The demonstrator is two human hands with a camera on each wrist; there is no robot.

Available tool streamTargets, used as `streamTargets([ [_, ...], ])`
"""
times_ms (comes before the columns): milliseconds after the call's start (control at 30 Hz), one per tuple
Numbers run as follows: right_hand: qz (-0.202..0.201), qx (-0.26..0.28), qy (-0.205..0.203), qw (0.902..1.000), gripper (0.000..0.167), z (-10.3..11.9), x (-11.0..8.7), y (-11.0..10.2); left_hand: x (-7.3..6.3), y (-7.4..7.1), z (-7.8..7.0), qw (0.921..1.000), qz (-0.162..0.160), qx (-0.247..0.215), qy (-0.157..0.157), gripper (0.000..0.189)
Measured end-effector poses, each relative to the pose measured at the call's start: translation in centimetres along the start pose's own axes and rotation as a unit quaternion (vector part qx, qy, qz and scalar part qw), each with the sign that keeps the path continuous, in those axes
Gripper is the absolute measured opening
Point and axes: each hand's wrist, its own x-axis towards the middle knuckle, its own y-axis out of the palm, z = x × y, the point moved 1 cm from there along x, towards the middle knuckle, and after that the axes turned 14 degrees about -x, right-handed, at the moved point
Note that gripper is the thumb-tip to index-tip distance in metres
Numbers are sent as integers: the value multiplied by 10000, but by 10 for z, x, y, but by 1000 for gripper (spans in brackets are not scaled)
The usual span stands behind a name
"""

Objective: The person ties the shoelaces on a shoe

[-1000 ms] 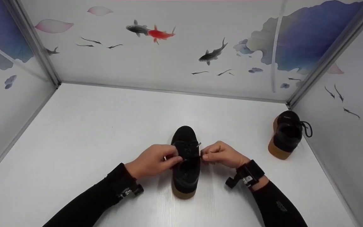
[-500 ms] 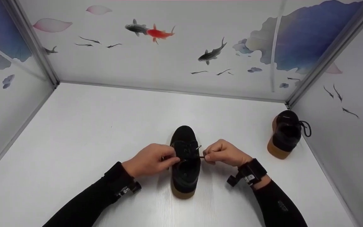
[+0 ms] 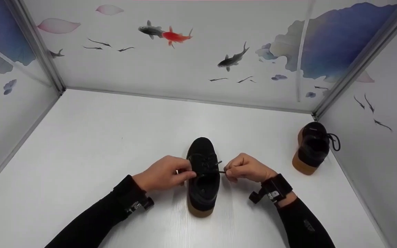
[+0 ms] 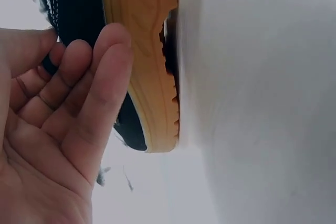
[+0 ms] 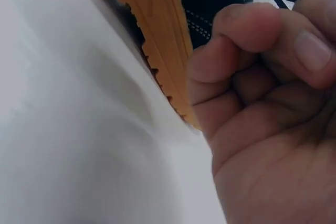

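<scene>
A black shoe (image 3: 202, 148) with a tan sole (image 4: 144, 61) stands in the middle of the white table, toe pointing away. My left hand (image 3: 167, 174) is at the shoe's left side, thumb and forefinger pinching a black shoelace over the lacing. From the right, my right hand (image 3: 248, 168) pinches the other part of the shoelace (image 3: 222, 172), which runs taut and level across the shoe's opening. A short lace end (image 3: 218, 163) sticks out just above it. In the left wrist view the other fingers rest near the sole's side; in the right wrist view they are curled.
A second black shoe (image 3: 312, 148) with a tan sole and a looped lace (image 3: 335, 142) stands at the right, close to the side panel. White panels (image 3: 184, 75) printed with fish and leaves enclose the table (image 3: 115, 131) at the back and both sides.
My hands have drawn slightly apart, the right one moving a little to the right. More shoelace shows between the right fingers and the shoe. The shoe stays in place.
</scene>
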Motion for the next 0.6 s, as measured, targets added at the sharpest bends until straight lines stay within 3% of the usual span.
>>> streamTargets([
  [167,132,30,206,9997,47,-5,1,1,-1,1,-1,9990,-46,-305,-311,26],
  [400,134,-394,160,9990,51,-4,3,3,-1,1,0,9993,-261,180,196,24],
  [600,103,-14,156,9998,50,-2,2,2,0,0,0,9980,-271,441,354,22],
])
